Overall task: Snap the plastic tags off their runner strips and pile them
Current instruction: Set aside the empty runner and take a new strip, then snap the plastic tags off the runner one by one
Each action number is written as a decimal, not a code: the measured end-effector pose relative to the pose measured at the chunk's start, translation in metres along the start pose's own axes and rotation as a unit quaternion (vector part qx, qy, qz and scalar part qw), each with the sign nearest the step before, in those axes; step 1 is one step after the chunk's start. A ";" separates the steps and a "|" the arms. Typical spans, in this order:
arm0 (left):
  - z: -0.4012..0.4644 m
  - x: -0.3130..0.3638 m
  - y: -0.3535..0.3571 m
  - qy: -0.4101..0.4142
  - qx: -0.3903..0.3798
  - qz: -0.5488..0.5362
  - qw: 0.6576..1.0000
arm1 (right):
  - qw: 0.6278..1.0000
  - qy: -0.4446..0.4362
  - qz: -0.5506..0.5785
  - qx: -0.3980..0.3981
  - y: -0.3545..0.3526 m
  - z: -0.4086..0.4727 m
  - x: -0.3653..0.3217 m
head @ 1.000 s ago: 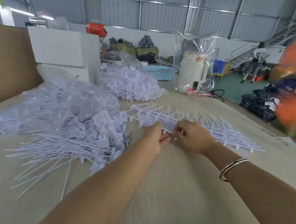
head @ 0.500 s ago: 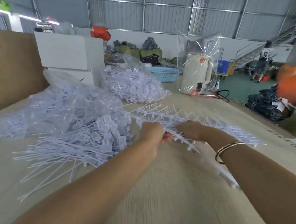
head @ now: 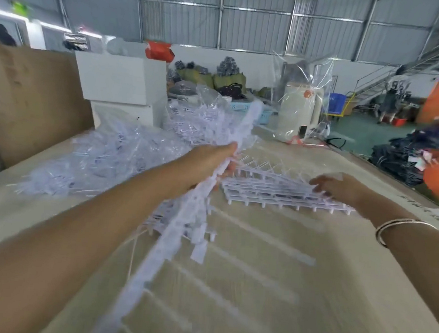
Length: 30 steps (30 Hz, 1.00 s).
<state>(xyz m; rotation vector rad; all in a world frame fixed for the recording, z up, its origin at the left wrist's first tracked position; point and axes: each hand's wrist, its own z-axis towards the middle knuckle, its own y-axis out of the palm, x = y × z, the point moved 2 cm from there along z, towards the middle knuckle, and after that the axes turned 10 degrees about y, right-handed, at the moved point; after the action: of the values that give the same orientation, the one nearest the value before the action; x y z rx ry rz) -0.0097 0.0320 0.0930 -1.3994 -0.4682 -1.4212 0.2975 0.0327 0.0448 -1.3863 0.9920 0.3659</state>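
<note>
White plastic strip (head: pixel 180 224) clamped in my left hand (head: pixel 213 163) — blurred, lifted. My right hand (head: pixel 337 187) lies on the stack (head: pixel 277 196) beyond, fingers spread flat.

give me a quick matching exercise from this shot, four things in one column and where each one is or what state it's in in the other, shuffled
Things:
1. left hand
2. right hand
3. white boxes
4. bracelet

Places or states:
A. stacked at the table's far left
B. on the right wrist
C. gripping a lifted, blurred runner strip
D. resting on the strips lying flat

Pairs: 1-C, 2-D, 3-A, 4-B
</note>
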 end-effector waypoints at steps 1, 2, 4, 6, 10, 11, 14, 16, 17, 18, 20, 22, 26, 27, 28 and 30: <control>-0.009 -0.001 -0.003 -0.003 -0.071 0.049 0.996 | 0.999 0.007 0.054 -0.004 -0.001 -0.003 0.002; -0.018 -0.005 -0.004 -0.006 -0.130 0.108 0.986 | 0.996 0.006 0.091 -0.012 0.002 -0.007 0.002; -0.034 -0.013 -0.006 -0.010 -0.207 0.178 0.962 | 0.994 -0.027 0.099 -0.037 0.016 -0.019 -0.008; -0.046 -0.022 -0.006 -0.028 -0.265 0.158 0.951 | 0.986 -0.077 0.100 -0.108 0.042 -0.042 -0.023; -0.064 -0.033 -0.015 -0.041 -0.285 0.197 0.937 | 0.946 -0.128 0.079 -0.286 0.094 -0.090 -0.050; -0.068 -0.034 -0.019 -0.046 -0.275 0.198 0.939 | 0.939 -0.150 0.043 -0.306 0.102 -0.100 -0.054; -0.077 -0.032 -0.030 -0.010 -0.257 0.246 0.934 | 0.924 -0.213 -0.025 -0.315 0.118 -0.120 -0.062; -0.083 -0.029 -0.030 0.033 -0.241 0.303 0.921 | 0.924 -0.222 -0.003 -0.312 0.126 -0.128 -0.066; -0.087 -0.028 -0.026 0.042 -0.233 0.315 0.919 | 0.924 -0.226 0.011 -0.309 0.131 -0.131 -0.067; -0.090 -0.028 -0.019 0.052 -0.224 0.337 0.913 | 0.925 -0.228 0.022 -0.303 0.135 -0.133 -0.069; -0.092 -0.029 -0.006 0.098 -0.203 0.412 0.883 | 0.930 -0.227 0.034 -0.288 0.144 -0.135 -0.069; -0.091 -0.033 0.003 0.133 -0.176 0.453 0.864 | 0.933 -0.214 0.053 -0.285 0.147 -0.135 -0.063; -0.099 -0.049 0.009 0.169 -0.117 0.485 0.850 | 0.918 -0.222 0.078 -0.319 0.146 -0.138 -0.053; -0.103 -0.054 0.013 0.186 -0.109 0.494 0.842 | 0.915 -0.231 0.069 -0.324 0.148 -0.138 -0.052; -0.106 -0.059 0.017 0.206 -0.102 0.505 0.832 | 0.912 -0.237 0.060 -0.331 0.151 -0.138 -0.052; -0.107 -0.066 0.021 0.234 -0.080 0.526 0.814 | 0.908 -0.234 0.057 -0.344 0.156 -0.138 -0.051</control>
<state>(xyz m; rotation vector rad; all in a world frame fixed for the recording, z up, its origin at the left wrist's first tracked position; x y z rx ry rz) -0.0591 -0.0405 0.0001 -1.0568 0.6975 -0.7936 0.1031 -0.0455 -0.0006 -1.7442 0.5492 1.1645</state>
